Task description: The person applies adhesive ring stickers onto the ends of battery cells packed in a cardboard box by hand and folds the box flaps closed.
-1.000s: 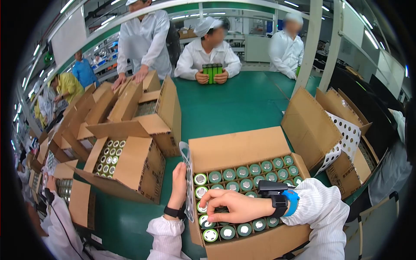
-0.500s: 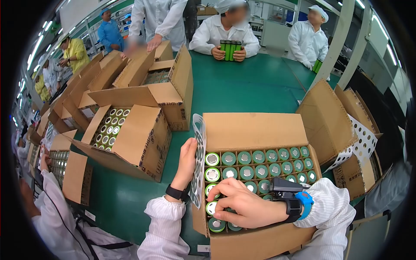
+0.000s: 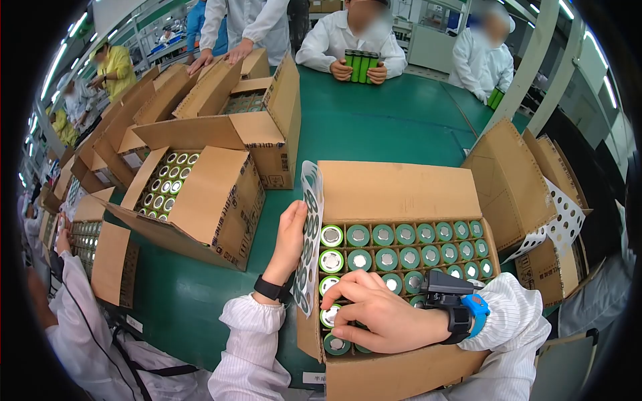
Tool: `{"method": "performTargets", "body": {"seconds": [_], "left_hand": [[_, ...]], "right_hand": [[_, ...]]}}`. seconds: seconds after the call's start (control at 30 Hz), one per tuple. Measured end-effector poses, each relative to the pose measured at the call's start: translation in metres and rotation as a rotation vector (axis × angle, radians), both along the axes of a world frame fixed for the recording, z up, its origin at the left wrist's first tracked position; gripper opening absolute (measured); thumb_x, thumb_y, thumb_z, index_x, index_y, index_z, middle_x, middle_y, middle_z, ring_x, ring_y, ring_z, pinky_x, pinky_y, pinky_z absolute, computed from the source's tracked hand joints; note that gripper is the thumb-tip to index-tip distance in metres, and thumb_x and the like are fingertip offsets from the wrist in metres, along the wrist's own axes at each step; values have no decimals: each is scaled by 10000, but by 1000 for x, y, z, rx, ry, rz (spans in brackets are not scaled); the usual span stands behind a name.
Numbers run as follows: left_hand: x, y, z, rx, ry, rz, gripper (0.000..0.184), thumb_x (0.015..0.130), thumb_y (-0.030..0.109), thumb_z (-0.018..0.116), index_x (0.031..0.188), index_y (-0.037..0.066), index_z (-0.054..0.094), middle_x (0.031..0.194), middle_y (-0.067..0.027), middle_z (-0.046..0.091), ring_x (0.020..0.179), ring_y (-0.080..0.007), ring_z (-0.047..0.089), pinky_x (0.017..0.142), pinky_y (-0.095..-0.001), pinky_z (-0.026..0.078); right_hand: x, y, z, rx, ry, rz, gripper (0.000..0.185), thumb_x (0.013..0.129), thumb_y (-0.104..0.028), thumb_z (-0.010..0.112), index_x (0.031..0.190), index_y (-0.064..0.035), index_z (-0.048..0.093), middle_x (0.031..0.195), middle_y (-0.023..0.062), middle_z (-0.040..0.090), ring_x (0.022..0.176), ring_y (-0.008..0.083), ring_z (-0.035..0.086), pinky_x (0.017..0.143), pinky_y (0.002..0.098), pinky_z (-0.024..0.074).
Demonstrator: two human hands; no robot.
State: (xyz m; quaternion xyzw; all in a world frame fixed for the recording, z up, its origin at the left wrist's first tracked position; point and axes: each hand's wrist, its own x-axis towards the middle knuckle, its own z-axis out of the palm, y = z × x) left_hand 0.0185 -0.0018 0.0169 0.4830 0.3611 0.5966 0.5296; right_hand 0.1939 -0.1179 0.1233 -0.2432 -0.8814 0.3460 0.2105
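Note:
An open cardboard box (image 3: 401, 190) in front of me holds rows of green cylindrical cells (image 3: 405, 234) in a cardboard grid. The leftmost column has brighter rims with pale ring tops. My left hand (image 3: 291, 237) is closed on a sheet with round holes and green discs (image 3: 311, 234), held upright along the box's left side. Over the lower left of the cells is my right hand (image 3: 374, 311), its fingers bent and its fingertips at a cell in the left column. Whether those fingertips pinch anything is too small to tell.
Open boxes of cells (image 3: 221, 200) stand on the left of the green table (image 3: 374, 127). At the right are more boxes (image 3: 511, 180) and a white perforated sheet (image 3: 565, 214). Across the table, a person (image 3: 351, 40) holds green cells; others stand nearby. Another person's hand (image 3: 63, 234) is at far left.
The view has shifted, so the box appears farther right and slightly higher. My left hand still grips the sheet, and my right hand stays over the left column, its fingers slightly changed.

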Motion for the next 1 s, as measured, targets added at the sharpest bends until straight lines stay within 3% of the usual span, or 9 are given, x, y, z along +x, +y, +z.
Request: {"method": "performTargets", "body": {"seconds": [1.0], "left_hand": [[0, 1, -3, -26, -35, -22, 294, 962, 277, 410, 779, 54, 468, 724, 64, 436, 684, -26, 353, 616, -183, 317]], "right_hand": [[-2, -3, 2, 80, 13, -16, 146, 764, -136, 600, 688, -16, 564, 1004, 67, 494, 1010, 244, 411, 844, 367, 318]]}}
